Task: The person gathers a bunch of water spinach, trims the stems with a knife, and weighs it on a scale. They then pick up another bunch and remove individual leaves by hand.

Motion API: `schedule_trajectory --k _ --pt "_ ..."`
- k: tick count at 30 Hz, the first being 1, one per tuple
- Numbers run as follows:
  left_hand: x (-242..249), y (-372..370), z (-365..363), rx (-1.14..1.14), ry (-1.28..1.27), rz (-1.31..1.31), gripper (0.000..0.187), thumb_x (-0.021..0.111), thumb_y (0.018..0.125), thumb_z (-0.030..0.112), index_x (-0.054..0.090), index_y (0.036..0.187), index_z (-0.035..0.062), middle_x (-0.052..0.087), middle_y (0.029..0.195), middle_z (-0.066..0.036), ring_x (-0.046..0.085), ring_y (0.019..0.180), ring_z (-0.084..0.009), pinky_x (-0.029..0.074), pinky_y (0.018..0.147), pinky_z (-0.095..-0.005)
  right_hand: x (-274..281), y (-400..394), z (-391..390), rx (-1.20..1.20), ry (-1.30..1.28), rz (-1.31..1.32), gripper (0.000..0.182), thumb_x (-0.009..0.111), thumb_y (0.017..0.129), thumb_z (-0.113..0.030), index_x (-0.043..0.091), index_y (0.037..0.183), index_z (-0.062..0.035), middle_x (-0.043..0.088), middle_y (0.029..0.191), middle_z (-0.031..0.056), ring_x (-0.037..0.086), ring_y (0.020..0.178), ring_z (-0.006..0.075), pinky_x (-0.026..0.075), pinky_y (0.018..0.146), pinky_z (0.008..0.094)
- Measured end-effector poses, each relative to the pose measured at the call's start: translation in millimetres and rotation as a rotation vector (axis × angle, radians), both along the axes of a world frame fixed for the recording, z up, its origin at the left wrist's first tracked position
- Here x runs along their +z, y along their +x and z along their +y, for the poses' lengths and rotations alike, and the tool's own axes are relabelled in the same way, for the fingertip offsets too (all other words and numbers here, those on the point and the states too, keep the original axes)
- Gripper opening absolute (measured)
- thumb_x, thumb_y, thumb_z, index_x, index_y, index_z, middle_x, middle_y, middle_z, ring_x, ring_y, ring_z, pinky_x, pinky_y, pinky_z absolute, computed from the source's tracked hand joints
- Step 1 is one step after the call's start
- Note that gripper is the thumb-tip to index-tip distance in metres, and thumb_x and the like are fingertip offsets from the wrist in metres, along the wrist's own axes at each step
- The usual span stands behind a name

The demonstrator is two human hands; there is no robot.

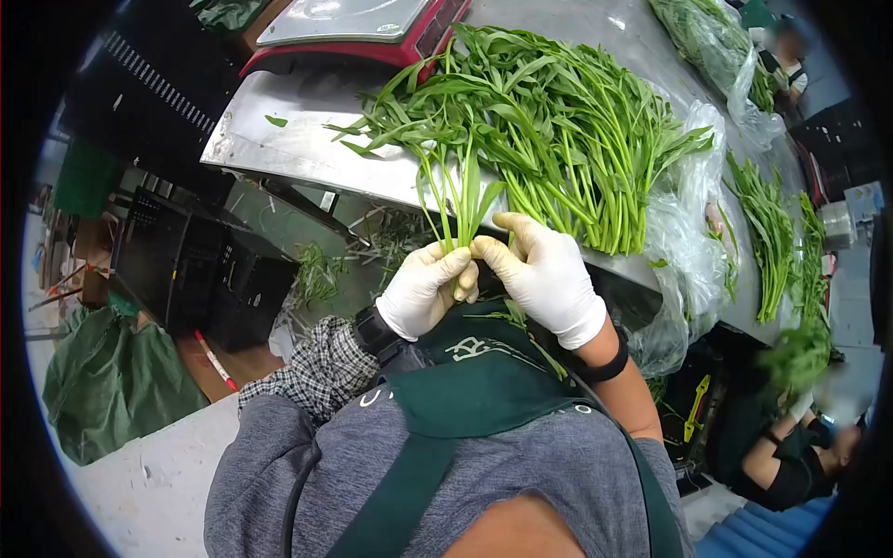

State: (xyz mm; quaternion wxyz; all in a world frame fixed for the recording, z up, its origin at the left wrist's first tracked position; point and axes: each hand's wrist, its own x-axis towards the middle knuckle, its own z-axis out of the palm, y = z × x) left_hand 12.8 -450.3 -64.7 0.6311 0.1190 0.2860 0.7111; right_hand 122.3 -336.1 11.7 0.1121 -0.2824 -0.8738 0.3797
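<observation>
In white gloves, both hands meet in front of the chest, just off the edge of the metal table. My left hand [430, 286] is closed around the lower ends of a few water spinach stems [451, 197], whose leaves point away over the table. My right hand [549, 279] pinches with thumb and finger at the same stem ends, touching the left fingertips. Exactly what lies between the right fingertips is partly hidden. Beyond the hands, a large pile of water spinach [558, 130] lies on the metal table [279, 116], stems toward me.
A red weighing scale [349, 28] stands at the table's far left. Clear plastic bags [684, 260] hang over the table edge on the right. More bunched greens [767, 242] lie farther right, near a co-worker [791, 456]. Trimmings [321, 274] litter the floor at left.
</observation>
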Motion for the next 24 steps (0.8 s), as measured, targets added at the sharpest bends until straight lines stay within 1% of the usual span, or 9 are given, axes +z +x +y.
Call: schedule_trajectory --k 3,5,9,11,13,17,18,21,24 --pt "0.8 3.0 1.3 -0.025 -0.005 0.07 0.019 0.051 0.09 0.023 0.053 0.086 0.0044 0.051 0.066 -0.002 0.048 0.061 -0.0131 0.04 0.061 -0.0271 -4.9 -5.4 -0.5 0.027 0.018 0.002 0.031 0.059 0.082 -0.026 0.059 0.094 0.0025 0.057 0.054 0.0098 0.058 0.047 0.0193 0.046 0.047 0.0295" --pt "2.6 3.8 3.5 -0.016 -0.014 0.072 0.02 0.051 0.09 0.023 0.053 0.085 0.0042 0.053 0.068 -0.003 0.05 0.063 -0.0148 0.04 0.062 -0.0271 -7.2 -8.6 -6.5 -0.057 -0.408 0.14 0.019 0.056 0.085 -0.016 0.058 0.087 0.0031 0.057 0.053 0.0074 0.056 0.043 0.0131 0.045 0.042 0.0258" --pt "-1.8 3.7 7.6 0.014 0.018 0.074 0.02 0.049 0.091 0.022 0.053 0.086 0.0031 0.055 0.069 -0.005 0.051 0.064 -0.0146 0.041 0.062 -0.0275 -31.4 -7.3 -9.5 -0.137 -0.67 0.365 0.012 0.053 0.086 -0.007 0.056 0.08 0.0026 0.057 0.053 0.0043 0.054 0.042 0.0085 0.043 0.041 0.0222" --pt "-7.0 3.8 8.5 0.025 0.055 0.044 0.02 0.048 0.091 0.021 0.055 0.09 0.002 0.058 0.077 -0.006 0.054 0.069 -0.015 0.044 0.068 -0.0286 -35.2 -5.8 -12.8 -0.148 -0.616 0.402 0.01 0.056 0.085 -0.007 0.058 0.082 0.0025 0.057 0.054 0.0044 0.054 0.044 0.0075 0.043 0.042 0.0222" --pt "-0.9 6.9 10.7 0.155 -0.063 -0.036 0.021 0.048 0.09 0.02 0.055 0.095 0.0007 0.059 0.089 -0.008 0.057 0.079 -0.0163 0.046 0.076 -0.03 -50.5 -2.8 -15.2 -0.091 -0.281 0.472 0.009 0.059 0.082 -0.006 0.06 0.086 0.0022 0.058 0.057 0.0075 0.055 0.047 0.0096 0.043 0.044 0.0243" --pt "-6.1 6.0 14.5 0.172 0.009 -0.01 0.024 0.048 0.091 0.021 0.054 0.103 0.0016 0.06 0.098 -0.009 0.057 0.092 -0.0189 0.044 0.085 -0.0339 -37.9 10.3 -16.2 0.051 0.067 0.497 0.011 0.062 0.079 -0.006 0.061 0.088 0.0001 0.058 0.062 0.0145 0.058 0.052 0.0246 0.045 0.049 0.0293" --pt "-4.4 5.6 14.9 0.173 0.035 -0.01 0.023 0.047 0.091 0.022 0.054 0.102 0.0029 0.06 0.097 -0.009 0.057 0.094 -0.0196 0.043 0.086 -0.0351 -31.6 20.5 -14.0 0.129 0.094 0.454 0.01 0.062 0.078 -0.006 0.061 0.087 -0.0006 0.058 0.062 0.0145 0.058 0.053 0.0267 0.045 0.049 0.0297" --pt "-11.6 -0.7 18.8 0.197 0.023 -0.198 0.02 0.048 0.091 0.021 0.055 0.099 0.0043 0.061 0.094 -0.009 0.057 0.094 -0.02 0.044 0.084 -0.0344 -13.7 74.5 -10.2 0.008 -0.328 0.249 0.012 0.064 0.077 -0.008 0.061 0.086 -0.0013 0.058 0.063 0.0132 0.059 0.054 0.0262 0.045 0.051 0.0294" --pt "-8.5 -1.8 21.0 0.13 0.024 -0.125 0.018 0.05 0.09 0.02 0.055 0.098 0.0054 0.062 0.094 -0.007 0.059 0.089 -0.0191 0.045 0.081 -0.034 0.7 133.4 22.7 0.089 -0.011 -0.331 0.015 0.066 0.075 -0.019 0.062 0.08 -0.0053 0.059 0.061 0.0115 0.059 0.056 0.0265 0.047 0.052 0.0319"
